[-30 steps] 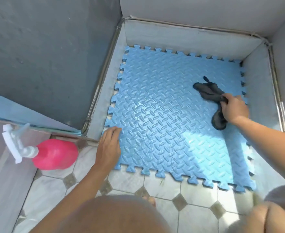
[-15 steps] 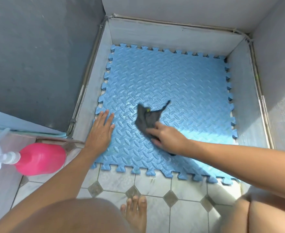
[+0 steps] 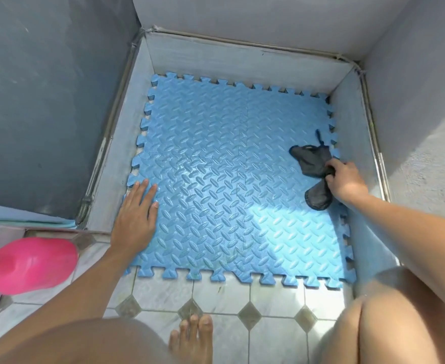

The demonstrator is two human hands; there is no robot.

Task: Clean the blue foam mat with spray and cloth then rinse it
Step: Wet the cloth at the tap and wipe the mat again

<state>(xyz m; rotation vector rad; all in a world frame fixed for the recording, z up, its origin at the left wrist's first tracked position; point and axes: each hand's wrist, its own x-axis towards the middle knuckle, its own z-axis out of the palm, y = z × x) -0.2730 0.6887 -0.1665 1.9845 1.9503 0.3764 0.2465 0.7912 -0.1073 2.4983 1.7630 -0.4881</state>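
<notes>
Swept rightward, the cloth point(image 3: 312, 164) sits gripped on the mat's point(image 3: 216, 179) right edge.

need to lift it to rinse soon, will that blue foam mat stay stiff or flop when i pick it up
Probably floppy: the blue foam mat looks thin and made of joined pieces, so it may sag or separate at the seams. Likely light, being foam. Its glossy patches suggest wetness, so it may be slippery.

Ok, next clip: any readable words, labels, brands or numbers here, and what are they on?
None can be read.
Pink spray bottle: no label shows on the side in view, and it is blurred.
Blue foam mat: embossed pattern only, no text.
Dark cloth in the right hand: no print visible.
</notes>
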